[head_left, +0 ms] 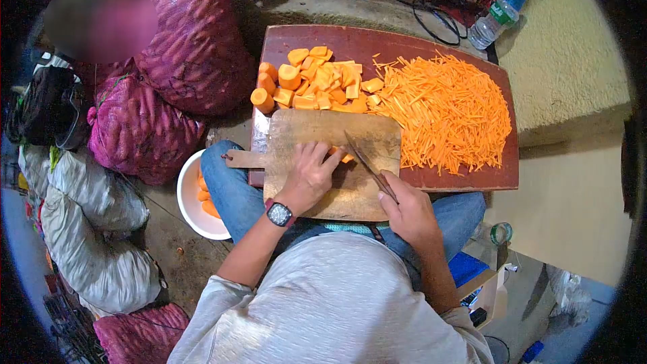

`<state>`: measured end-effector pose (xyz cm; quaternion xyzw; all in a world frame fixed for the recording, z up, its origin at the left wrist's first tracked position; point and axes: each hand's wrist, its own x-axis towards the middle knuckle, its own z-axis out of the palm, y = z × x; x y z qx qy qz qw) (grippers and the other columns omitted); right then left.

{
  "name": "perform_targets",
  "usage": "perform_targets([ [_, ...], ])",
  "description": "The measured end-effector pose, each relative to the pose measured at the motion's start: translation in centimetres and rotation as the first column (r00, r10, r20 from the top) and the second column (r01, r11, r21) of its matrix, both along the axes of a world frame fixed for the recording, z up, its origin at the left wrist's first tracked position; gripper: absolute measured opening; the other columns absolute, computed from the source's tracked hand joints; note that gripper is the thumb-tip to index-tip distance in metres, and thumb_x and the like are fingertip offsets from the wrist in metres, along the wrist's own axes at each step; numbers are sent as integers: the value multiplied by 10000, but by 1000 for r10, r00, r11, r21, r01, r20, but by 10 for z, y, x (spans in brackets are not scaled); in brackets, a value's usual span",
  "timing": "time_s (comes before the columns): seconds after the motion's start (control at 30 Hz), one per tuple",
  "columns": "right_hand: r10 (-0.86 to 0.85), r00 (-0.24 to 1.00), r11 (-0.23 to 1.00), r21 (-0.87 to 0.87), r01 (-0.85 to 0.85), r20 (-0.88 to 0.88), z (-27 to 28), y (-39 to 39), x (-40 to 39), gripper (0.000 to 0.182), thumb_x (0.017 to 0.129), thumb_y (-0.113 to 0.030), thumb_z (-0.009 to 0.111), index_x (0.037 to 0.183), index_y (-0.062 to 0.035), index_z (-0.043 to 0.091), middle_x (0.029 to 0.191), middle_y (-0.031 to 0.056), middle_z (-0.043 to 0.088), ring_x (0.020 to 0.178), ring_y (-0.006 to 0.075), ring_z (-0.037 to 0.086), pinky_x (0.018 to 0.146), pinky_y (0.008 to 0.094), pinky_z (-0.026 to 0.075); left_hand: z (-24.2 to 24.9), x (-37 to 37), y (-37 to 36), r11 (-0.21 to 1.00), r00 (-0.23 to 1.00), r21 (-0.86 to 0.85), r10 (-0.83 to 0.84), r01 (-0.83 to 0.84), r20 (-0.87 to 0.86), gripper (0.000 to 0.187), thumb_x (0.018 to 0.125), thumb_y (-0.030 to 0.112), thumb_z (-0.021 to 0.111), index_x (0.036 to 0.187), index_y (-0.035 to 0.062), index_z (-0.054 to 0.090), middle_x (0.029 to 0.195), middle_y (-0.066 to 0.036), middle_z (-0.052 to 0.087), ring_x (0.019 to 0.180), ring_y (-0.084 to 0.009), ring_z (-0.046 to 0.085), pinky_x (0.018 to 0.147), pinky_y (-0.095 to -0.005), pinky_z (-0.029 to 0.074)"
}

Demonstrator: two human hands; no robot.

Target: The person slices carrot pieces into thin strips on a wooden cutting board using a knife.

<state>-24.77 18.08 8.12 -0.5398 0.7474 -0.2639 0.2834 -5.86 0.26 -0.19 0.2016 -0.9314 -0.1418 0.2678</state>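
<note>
A wooden cutting board point(290, 127) lies near my lap, overlapping the front edge of a dark red tabletop point(472, 178). My left hand point(309, 174), with a watch on its wrist, presses curled fingers onto a small carrot piece point(346, 156), mostly hidden beneath them. In my right hand point(412, 214) is a knife point(364, 158), its handle gripped and its blade slanting up-left just right of the piece. Beyond the board sit carrot chunks point(323, 79). To their right spreads a large heap of carrot shreds point(448, 114).
At my left stands a white basin point(190, 205) holding peeled carrots point(208, 206). Full pink mesh sacks point(195, 40) and white sacks point(94, 249) crowd the left side. A plastic bottle point(495, 23) and a black cable point(431, 10) lie behind the tabletop.
</note>
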Motion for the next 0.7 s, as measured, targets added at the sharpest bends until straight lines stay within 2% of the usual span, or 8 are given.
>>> perform_targets([
  [0.2,-116,993,992,-45,116,-9,-1,-4,-16,509,986,-144,731,1453,14,603,1140,286,751,1060,471,743,894,528,587,2,-8,0,999,998,-5,-39,39,39,464,792,17,681,1250,62,742,1110,-155,617,1075,-356,606,972,-493,447],
  [0.27,-154,988,952,-264,154,20,-24,-11,-31,501,971,-125,757,1432,22,629,1179,291,758,1084,436,764,915,474,600,4,-9,1,999,998,12,-33,32,50,427,809,42,690,1232,64,741,1126,-162,612,1095,-355,606,1001,-502,438],
  [0.3,-158,987,953,-260,158,21,-20,-15,-33,501,971,-125,757,1432,22,629,1179,291,758,1084,436,764,915,474,600,8,-12,1,998,998,51,-35,33,49,461,786,16,693,1240,72,743,1171,-163,628,1133,-356,610,999,-498,444],
  [0.37,-218,966,939,-240,246,137,-7,-28,-40,464,976,-114,754,1404,34,651,1199,290,764,1105,384,783,936,430,599,10,-29,-4,996,999,87,-20,16,44,497,762,-10,695,1248,81,745,1216,-164,644,1171,-357,615,997,-494,450],
  [0.4,-248,958,930,-241,277,141,-6,-31,-41,436,988,-87,740,1394,44,652,1152,241,790,1049,290,794,911,389,596,10,-45,-7,993,999,113,-27,30,-24,487,774,-14,697,1249,82,745,1249,-163,649,1200,-356,614,1014,-489,447],
  [0.43,-233,962,934,-242,262,144,-6,-33,-43,436,988,-87,740,1394,44,652,1152,241,790,1049,290,794,911,389,596,8,-61,-12,990,995,135,-31,44,-91,477,786,-17,699,1250,83,746,1283,-162,654,1228,-354,614,1032,-484,443],
  [0.53,-296,906,885,-271,379,302,-5,-32,-48,378,1013,-76,725,1361,58,662,1003,76,758,889,127,683,828,320,567,-15,-106,-24,958,978,255,-83,131,-191,436,830,4,702,1257,83,743,1322,-159,655,1249,-349,612,1082,-467,408],
  [0.7,-340,905,873,-273,405,255,-6,-5,-43,383,1005,-79,732,1355,61,663,940,39,711,832,109,632,778,305,543,-20,-124,-23,949,982,287,-84,130,-168,329,894,64,721,1220,80,760,1286,-131,688,1233,-311,624,1111,-459,357],
])
